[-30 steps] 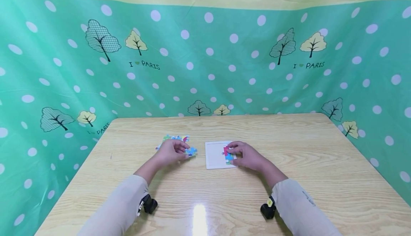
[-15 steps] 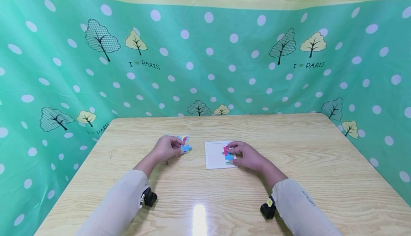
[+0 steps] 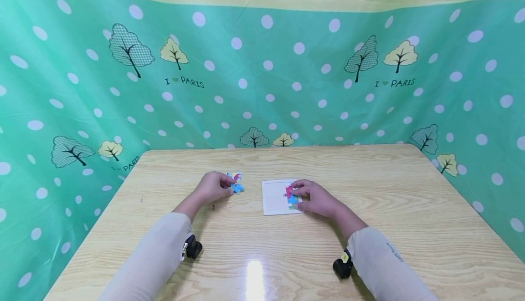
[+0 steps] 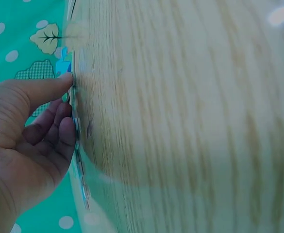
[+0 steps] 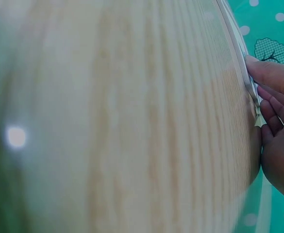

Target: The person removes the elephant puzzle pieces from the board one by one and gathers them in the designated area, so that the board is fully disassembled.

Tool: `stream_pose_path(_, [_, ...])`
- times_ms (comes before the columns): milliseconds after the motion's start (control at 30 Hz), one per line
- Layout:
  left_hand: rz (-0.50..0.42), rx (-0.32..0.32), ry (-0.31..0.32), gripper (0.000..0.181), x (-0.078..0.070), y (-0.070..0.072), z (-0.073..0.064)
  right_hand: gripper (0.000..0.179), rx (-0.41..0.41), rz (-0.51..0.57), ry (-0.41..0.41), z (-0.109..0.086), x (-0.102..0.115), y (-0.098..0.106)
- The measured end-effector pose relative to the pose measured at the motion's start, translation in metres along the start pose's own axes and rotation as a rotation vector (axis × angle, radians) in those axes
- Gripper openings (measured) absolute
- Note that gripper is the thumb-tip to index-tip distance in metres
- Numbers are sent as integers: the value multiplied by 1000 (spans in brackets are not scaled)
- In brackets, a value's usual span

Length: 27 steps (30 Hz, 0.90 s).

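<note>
In the head view my left hand [image 3: 212, 186] pinches a blue jigsaw piece [image 3: 237, 188] between thumb and fingertips, left of the tray. The same blue piece [image 4: 63, 65] pokes out past the thumb in the left wrist view. Another piece, white, yellow and red [image 3: 234, 175], lies just beyond it. My right hand [image 3: 313, 198] grips the right side of a white puzzle tray [image 3: 272, 198]. Its fingertips and thumb lie over joined red, blue and green pieces [image 3: 291, 198] inside the tray. In the right wrist view the thumb [image 5: 265, 70] lies along the tray edge.
More jigsaw pieces [image 4: 78, 160] lie edge-on below the left fingers in the left wrist view; in the head view that hand mostly hides them. A light wood table [image 3: 369, 173] bears everything, with a green dotted curtain [image 3: 262, 87] behind and at the sides.
My left hand has drawn back left with the blue piece, away from the tray, and now covers more of the loose pieces. The right hand and tray have stayed still.
</note>
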<state>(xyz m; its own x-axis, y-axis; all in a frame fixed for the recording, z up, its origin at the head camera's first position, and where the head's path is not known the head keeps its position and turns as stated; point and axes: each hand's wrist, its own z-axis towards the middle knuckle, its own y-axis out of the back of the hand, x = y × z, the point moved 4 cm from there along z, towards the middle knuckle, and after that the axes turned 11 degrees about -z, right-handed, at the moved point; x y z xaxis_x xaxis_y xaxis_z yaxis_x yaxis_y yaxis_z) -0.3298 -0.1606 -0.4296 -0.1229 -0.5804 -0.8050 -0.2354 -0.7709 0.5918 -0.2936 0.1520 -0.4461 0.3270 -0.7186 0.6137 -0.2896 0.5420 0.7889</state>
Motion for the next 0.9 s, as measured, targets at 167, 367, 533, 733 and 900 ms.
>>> stream_pose_path(167, [13,5,2,27,-1,0,0,40,2,3,1,0,0,0])
stream_pose_path(367, [23,2,-11,29,0,0,-3,40,3,3,-5,0,1,0])
stream_pose_path(533, [5,-3,-18,30,1,0,-5,41,1,-1,-8,0,1,0])
stream_pose_path(733, [-53,-31,5,30,2,3,-8,41,4,3,-22,0,0,-1])
stream_pose_path(900, [-111,-62,12,28,1,5,-11,41,1,11,-27,0,-1,-2])
